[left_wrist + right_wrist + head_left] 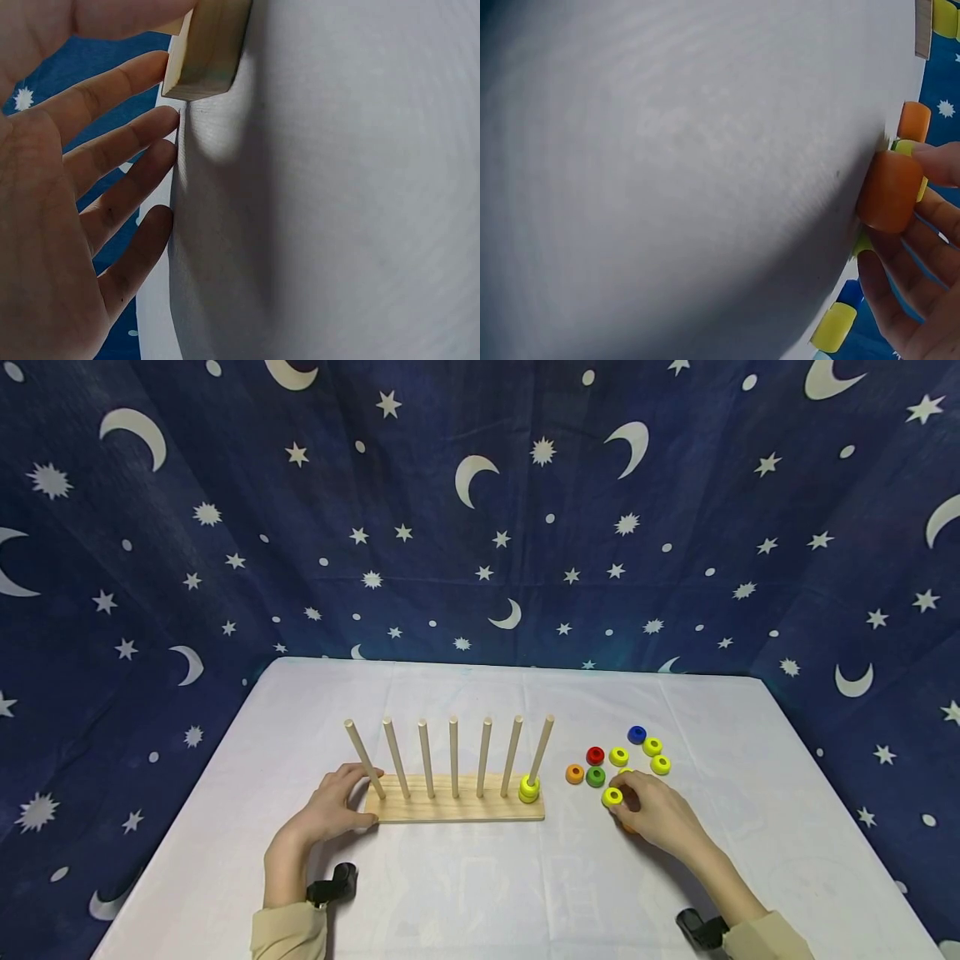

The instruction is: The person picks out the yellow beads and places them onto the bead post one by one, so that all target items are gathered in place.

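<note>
A wooden peg stand (459,810) with a row of upright dowels lies in front of me. Yellow rings (529,789) are stacked low on its rightmost dowel. My left hand (330,806) holds the stand's left end, thumb at the near edge and index finger at the far one; the other fingers extend loosely in the left wrist view. To the right of the stand, my right hand (660,814) pinches a yellow ring (612,797) between thumb and fingers. An orange ring (890,192) stands in front of that hand in the right wrist view, mostly hidden by it in the head view.
Loose rings lie beyond and beside my right hand: a blue one (637,735), a red one (595,756), a green one (596,777), an orange one (574,774) and several yellow ones (618,757). White cloth covers the table (465,893); a starry blue curtain (420,485) surrounds it.
</note>
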The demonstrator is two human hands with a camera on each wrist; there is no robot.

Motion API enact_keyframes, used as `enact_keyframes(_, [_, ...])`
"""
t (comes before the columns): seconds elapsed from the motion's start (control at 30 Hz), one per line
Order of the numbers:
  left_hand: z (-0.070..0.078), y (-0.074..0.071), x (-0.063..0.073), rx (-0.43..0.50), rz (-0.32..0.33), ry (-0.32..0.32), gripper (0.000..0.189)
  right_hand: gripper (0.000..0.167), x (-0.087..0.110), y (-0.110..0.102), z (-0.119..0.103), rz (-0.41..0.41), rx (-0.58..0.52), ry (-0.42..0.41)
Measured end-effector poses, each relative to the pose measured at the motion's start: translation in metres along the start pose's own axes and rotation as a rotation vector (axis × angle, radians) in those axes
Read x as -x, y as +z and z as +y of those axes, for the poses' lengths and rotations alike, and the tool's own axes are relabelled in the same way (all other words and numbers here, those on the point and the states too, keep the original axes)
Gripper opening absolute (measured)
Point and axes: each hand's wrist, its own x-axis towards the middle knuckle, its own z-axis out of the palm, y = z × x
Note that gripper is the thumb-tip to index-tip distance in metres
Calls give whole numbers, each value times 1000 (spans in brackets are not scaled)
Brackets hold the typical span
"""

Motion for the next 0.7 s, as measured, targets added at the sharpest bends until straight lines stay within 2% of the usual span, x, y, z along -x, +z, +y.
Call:
enact_keyframes(0.17, [1,0,0,1,0,-4,60,27,0,-1,-1,-11,-17,17])
enact_keyframes(0.4, [-1,1,0,-3,-4,-4,60,26,2,-3,-2,28,-45,24])
enact_keyframes(0.7, [0,0,0,-8,-10,-10,60,31,2,-7,-10,40,-103,53])
